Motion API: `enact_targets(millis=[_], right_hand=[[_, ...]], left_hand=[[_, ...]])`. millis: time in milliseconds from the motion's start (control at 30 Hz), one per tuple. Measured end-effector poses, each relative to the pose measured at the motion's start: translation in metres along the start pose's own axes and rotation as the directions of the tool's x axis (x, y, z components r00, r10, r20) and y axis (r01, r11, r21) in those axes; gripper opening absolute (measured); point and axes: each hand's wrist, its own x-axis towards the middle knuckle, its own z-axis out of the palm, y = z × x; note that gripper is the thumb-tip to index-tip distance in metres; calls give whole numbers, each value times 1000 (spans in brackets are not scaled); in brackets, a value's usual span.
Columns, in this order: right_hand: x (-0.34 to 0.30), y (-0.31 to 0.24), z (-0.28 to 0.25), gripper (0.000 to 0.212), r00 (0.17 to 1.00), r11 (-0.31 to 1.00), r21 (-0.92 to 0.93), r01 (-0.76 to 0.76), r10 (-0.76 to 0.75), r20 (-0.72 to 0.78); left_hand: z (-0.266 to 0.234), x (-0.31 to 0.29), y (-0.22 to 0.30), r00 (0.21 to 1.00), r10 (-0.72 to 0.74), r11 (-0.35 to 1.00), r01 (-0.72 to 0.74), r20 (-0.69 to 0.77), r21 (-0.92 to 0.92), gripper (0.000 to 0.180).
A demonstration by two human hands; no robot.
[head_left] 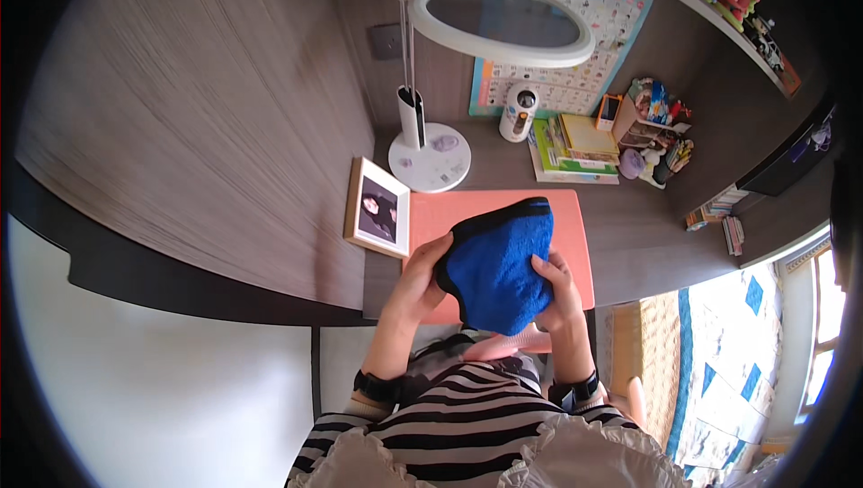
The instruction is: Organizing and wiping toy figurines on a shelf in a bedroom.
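Observation:
Between both hands I hold a blue cloth (pixel 499 259) with black edging, raised over the near part of a pink desk mat (pixel 431 209). My left hand (pixel 422 279) grips its left edge, the thumb on top and the other fingers partly hidden. On the right side, my right hand (pixel 559 288) pinches the cloth with the thumb on its face; the remaining fingers are behind it. The cloth looks folded or bunched, its lower end hanging toward me. Just left of the mat stands a framed photo (pixel 406 218) in a light wooden frame.
A white desk lamp (pixel 431 173) with a ring-shaped head (pixel 575 48) rises behind the mat. Further back are a white cylindrical bottle (pixel 519 113), a stack of books (pixel 584 142) and an organizer (pixel 640 133) with small items. A wooden panel (pixel 198 110) borders the left.

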Motion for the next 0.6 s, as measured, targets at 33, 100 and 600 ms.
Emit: enact_targets(millis=[33,100,600], right_hand=[[1,-1,-1,30,1000,1000,-2,16,-16,20],[4,2,-8,31,1000,1000,-29,10,-11,-24],[5,46,-67,28,992,833,-552,-27,90,86]], left_hand=[[0,0,-2,1000,-15,1000,15,-6,-8,30],[4,-4,-4,998,15,998,-20,-68,-66,29],[22,-18,-33,966,2,488,-228,260,842,21]])
